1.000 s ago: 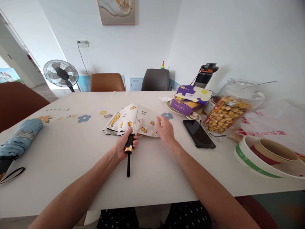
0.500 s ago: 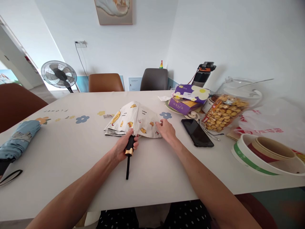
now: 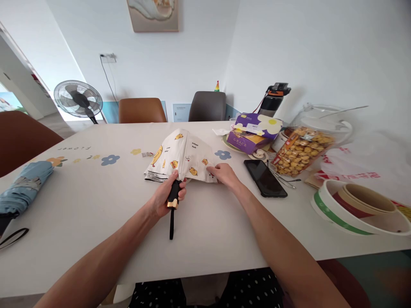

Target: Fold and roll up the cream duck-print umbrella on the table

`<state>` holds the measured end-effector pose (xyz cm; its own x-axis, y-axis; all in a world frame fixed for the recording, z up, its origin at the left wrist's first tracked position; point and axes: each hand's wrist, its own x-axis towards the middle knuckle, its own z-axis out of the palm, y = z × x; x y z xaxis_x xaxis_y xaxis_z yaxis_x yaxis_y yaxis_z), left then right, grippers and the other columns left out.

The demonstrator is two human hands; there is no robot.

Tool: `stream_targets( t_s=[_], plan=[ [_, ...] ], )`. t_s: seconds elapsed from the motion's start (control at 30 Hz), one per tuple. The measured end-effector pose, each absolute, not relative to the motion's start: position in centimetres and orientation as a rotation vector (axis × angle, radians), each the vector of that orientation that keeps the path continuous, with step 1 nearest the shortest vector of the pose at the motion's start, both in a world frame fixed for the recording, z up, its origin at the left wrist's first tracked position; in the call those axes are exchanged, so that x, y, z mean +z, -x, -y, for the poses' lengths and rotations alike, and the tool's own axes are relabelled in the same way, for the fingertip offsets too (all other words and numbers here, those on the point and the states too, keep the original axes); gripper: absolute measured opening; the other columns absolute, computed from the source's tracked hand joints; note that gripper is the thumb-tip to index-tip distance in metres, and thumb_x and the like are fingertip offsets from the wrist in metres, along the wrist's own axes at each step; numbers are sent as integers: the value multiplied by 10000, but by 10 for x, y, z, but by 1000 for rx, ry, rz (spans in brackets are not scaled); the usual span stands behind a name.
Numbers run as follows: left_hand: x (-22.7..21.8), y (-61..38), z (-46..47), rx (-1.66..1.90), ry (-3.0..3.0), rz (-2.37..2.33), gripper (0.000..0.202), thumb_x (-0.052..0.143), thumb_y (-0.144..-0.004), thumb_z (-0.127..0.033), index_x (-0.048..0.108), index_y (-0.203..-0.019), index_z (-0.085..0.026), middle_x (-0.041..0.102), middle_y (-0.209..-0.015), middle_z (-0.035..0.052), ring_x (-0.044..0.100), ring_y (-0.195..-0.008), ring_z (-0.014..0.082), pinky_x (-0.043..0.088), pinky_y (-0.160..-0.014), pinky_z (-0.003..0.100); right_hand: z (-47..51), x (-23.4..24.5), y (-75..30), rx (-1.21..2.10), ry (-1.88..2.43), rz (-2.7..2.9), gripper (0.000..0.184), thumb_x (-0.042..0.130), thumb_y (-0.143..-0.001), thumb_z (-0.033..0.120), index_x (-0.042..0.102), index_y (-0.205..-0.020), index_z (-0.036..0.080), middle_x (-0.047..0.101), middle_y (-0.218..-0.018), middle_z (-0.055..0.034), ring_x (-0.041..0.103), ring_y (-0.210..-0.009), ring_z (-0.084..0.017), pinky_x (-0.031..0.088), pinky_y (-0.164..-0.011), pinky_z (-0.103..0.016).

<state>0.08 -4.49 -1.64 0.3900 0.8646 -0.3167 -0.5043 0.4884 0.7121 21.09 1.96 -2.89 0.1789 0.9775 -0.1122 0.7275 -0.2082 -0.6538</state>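
A cream folding umbrella (image 3: pixel 180 154) printed with yellow ducks lies on the white table, its loose canopy spread in folds away from me. Its black handle with a gold-coloured end points toward me, and a black wrist strap (image 3: pixel 171 224) hangs from it. My left hand (image 3: pixel 170 194) is wrapped round that handle. On the right, my right hand (image 3: pixel 224 174) pinches the canopy's edge between thumb and fingers. Part of the canopy's near edge is hidden behind the left hand.
A folded blue umbrella (image 3: pixel 25 186) lies at the left. Right of my hands are a black phone (image 3: pixel 265 178), a purple box (image 3: pixel 245 141), a jar of snacks (image 3: pixel 302 149), tape rolls (image 3: pixel 343 209) and a plastic bag (image 3: pixel 359 158). Chairs stand beyond the table.
My right hand has closed on the canopy's edge. The canopy has lifted and shifted slightly away from me, while my left hand keeps its hold on the handle.
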Motion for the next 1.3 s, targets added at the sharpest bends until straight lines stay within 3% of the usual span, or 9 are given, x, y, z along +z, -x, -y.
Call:
stream_targets(
  t_s=[0.13, 0.37, 0.53, 0.77, 0.97, 1.17, 1.3],
  plan=[
    [-14, 1, 44, 907, -489, -693, 296, 452, -869, -395, 503, -853, -104, 406, -633, -31, 368, -423, 23, 348, -355, 149, -18, -29, -212, 950, 1633, 1434, 261, 550, -666, 307, 368, -514, 199, 347, -458, 48, 325, -419, -92, 240, -432, -244],
    [-13, 8, 38, 850, -302, -566, 248, 420, -891, -355, 457, -801, -127, 403, -606, -33, 362, -412, 27, 357, -344, 140, -12, 8, -207, 1168, 988, 1042, 197, 563, -703, 365, 471, -665, 195, 513, -650, 12, 511, -628, -138, 412, -566, -253],
    [-16, 11, 36, 796, -273, -546, 270, 419, -890, -364, 473, -872, -100, 399, -587, -40, 366, -398, 32, 348, -326, 141, -11, 47, -187, 1203, 691, 1045, 228, 654, -670, 342, 496, -629, 181, 510, -640, 21, 514, -635, -115, 431, -602, -236],
    [-18, 11, 36, 719, -273, -520, 309, 388, -898, -387, 478, -906, -91, 412, -585, -40, 360, -386, 34, 347, -313, 140, -24, 81, -136, 1238, 668, 1155, 214, 659, -662, 350, 553, -624, 167, 542, -632, 26, 505, -579, -84, 441, -601, -229],
    [-18, 11, 38, 731, -260, -485, 331, 327, -918, -385, 470, -898, -87, 407, -586, -35, 370, -394, 39, 359, -325, 139, -43, 75, -90, 1294, 773, 1297, 202, 609, -710, 316, 533, -601, 164, 559, -640, 6, 544, -619, -108, 455, -607, -245],
    [-16, 16, 39, 818, -173, -337, 332, 261, -934, -348, 452, -934, -77, 396, -591, -29, 386, -398, 36, 356, -337, 125, -47, 60, -85, 1316, 853, 1510, 108, 613, -715, 245, 595, -690, 142, 610, -830, -40, 587, -815, -145, 470, -646, -233],
    [-11, 24, 35, 916, -157, -219, 297, 288, -929, -342, 439, -950, -86, 395, -595, -32, 388, -401, 32, 355, -349, 122, -32, 56, -107, 1440, 707, 1332, 135, 590, -744, 268, 594, -745, 133, 633, -881, -71, 622, -713, -146, 508, -596, -257]
  ],
)
